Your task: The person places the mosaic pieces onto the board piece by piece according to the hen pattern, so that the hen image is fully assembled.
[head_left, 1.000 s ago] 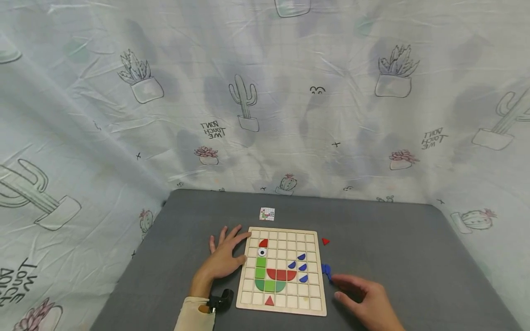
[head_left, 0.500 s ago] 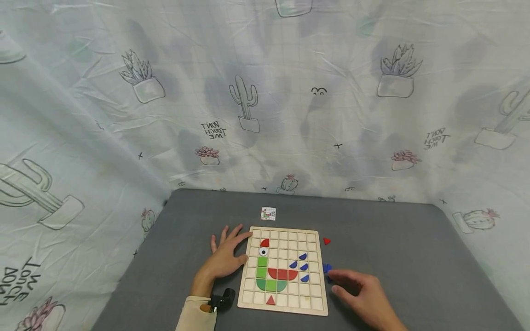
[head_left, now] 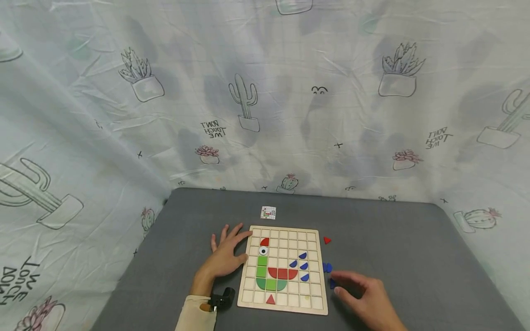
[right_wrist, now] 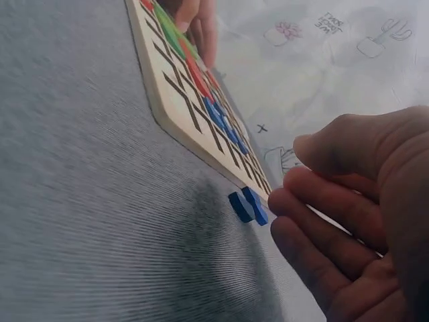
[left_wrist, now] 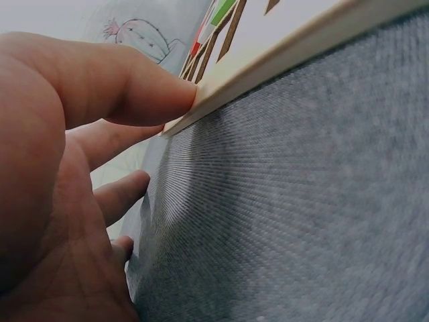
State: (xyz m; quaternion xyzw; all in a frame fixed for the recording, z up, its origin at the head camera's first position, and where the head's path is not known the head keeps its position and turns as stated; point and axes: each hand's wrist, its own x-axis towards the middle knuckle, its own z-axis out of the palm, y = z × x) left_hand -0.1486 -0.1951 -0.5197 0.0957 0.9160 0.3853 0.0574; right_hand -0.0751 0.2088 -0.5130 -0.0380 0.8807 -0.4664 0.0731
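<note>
My left hand [head_left: 225, 258] lies at the left side of a wooden grid board [head_left: 290, 248], its thumb and index fingertips on the board's edge; the left wrist view shows the thumb [left_wrist: 154, 94] against that edge. Red, green and blue pieces and a white eye disc [head_left: 263, 251] form a bird-like figure in the cells. Beside the board's right edge, my right hand [head_left: 366, 294] hovers with fingers loosely bent and nothing between them. Near its fingertips are small blue pieces [head_left: 328, 267] and, closer, another blue piece [head_left: 332, 283], partly hidden by the hand.
A small picture card [head_left: 268, 213] with a similar figure lies behind the board. One red triangle [head_left: 327, 240] sits on the grey table [head_left: 385, 239] to the right. Around the table hangs a cactus-print curtain [head_left: 290, 115].
A blue piece near the right fingertips has come apart from the others, slightly toward the hand. The right hand dipped left over the pieces, then drew back slightly. The left hand stays put.
</note>
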